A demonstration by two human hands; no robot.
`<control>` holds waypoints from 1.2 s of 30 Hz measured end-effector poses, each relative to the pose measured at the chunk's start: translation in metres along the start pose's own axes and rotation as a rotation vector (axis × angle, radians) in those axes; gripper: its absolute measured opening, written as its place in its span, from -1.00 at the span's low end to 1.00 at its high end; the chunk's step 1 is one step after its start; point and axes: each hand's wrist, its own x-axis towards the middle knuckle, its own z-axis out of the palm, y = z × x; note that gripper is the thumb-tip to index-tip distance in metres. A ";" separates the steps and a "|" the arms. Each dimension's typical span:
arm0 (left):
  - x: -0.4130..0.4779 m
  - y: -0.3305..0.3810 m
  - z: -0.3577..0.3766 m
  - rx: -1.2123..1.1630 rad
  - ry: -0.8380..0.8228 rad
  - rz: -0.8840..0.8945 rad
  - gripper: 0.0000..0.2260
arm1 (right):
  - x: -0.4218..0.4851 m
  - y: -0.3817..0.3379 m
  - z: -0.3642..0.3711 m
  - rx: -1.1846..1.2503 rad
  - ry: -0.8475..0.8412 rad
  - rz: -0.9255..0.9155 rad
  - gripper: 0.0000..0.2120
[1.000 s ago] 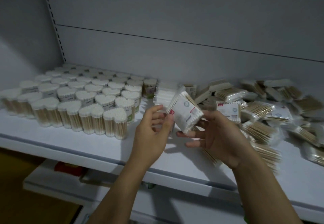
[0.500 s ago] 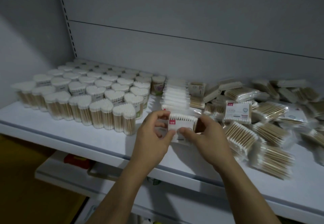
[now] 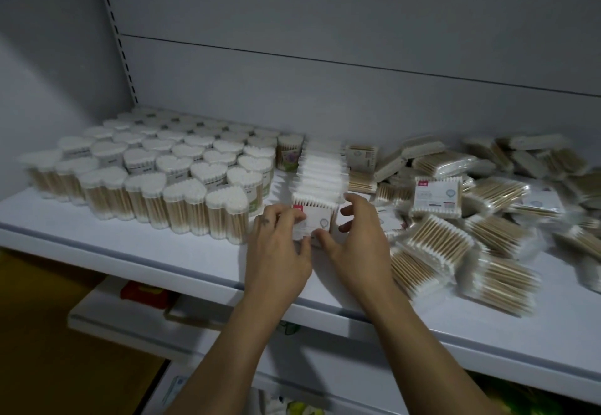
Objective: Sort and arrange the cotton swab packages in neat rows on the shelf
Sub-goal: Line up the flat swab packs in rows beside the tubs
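Note:
A flat square swab package (image 3: 317, 219) with a white label and red tag stands upright at the front of a row of like packages (image 3: 320, 170) running back on the white shelf (image 3: 182, 252). My left hand (image 3: 276, 248) holds its left edge, fingers curled on it. My right hand (image 3: 354, 239) is at its right side, thumb on the lower front and fingers spread beside it. Heart-shaped swab tubs (image 3: 162, 170) stand in rows to the left. A loose heap of flat packages (image 3: 471, 219) lies to the right.
The shelf's back panel (image 3: 325, 96) rises behind the goods, and a slotted upright (image 3: 120, 40) stands at the left. Below, a lower shelf (image 3: 130, 314) carries a red item (image 3: 143, 294). Bare shelf surface runs along the front edge.
The package went from tilted in the air between both hands to standing on the shelf at the front of the row. My hands followed it forward and down.

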 end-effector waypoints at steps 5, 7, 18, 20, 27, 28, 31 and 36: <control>-0.003 0.009 -0.005 0.095 0.043 0.028 -0.71 | -0.020 0.007 -0.041 -0.106 0.075 -0.086 -0.47; -0.007 0.017 -0.002 0.117 0.047 0.103 -0.75 | -0.025 0.016 -0.068 -0.269 0.133 -0.115 -0.59; -0.015 0.066 0.045 -0.050 -0.294 0.280 -0.75 | -0.010 0.042 -0.120 -0.663 -0.079 0.058 -0.52; -0.013 0.065 0.046 -0.095 -0.296 0.270 -0.74 | -0.006 0.041 -0.125 -0.713 -0.053 0.025 -0.59; -0.011 0.068 0.030 -0.419 -0.203 0.265 -0.54 | -0.009 0.006 -0.141 0.368 0.240 0.107 -0.92; -0.010 0.069 0.026 -0.430 -0.186 0.266 -0.50 | -0.011 -0.001 -0.139 0.526 0.203 0.132 -0.91; -0.006 0.064 0.014 -0.444 -0.018 0.236 -0.58 | -0.017 -0.020 -0.121 0.720 0.002 0.165 -0.71; -0.006 0.028 -0.017 -0.497 0.056 0.049 -0.93 | -0.021 -0.026 -0.089 0.569 0.036 0.078 -0.62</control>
